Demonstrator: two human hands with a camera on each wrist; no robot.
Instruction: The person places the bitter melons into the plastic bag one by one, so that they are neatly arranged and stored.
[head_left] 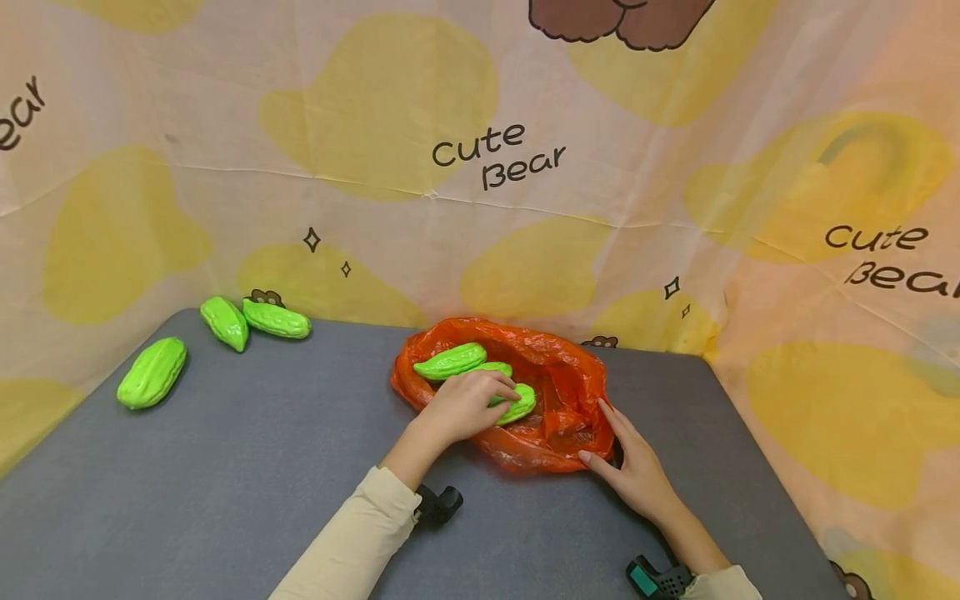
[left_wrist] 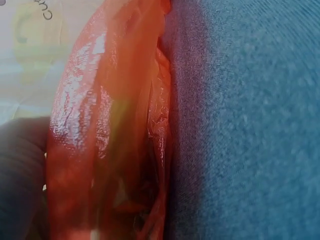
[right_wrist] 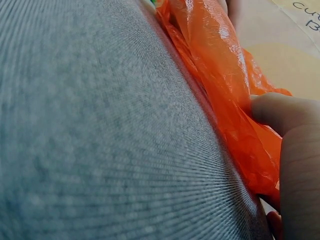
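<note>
Head view shows an orange-red plastic bag (head_left: 525, 460) lying with wide mouth on the grey table (head_left: 300, 467), near its back edge; inside, at the left part of the bag, are three green ridged gourds, namely an upper gourd (head_left: 450, 362), a middle gourd (head_left: 501, 367) partly covered by the hand, and a lower gourd (head_left: 521, 403); the left hand (head_left: 474, 403) reaches over the near rim, its bent fingers at the lower gourd, but whether they pinch it I cannot tell; the right hand (head_left: 633, 467) is at the right side of the bag, thumb and fingers spread and quite straight, touching the plastic without closing around it; far to the left, one gourd (head_left: 152, 372) lies alone, while a tilted gourd (head_left: 225, 323) and a lengthwise gourd (head_left: 277, 318) lie close together by the patterned cloth (head_left: 405, 100).
</note>
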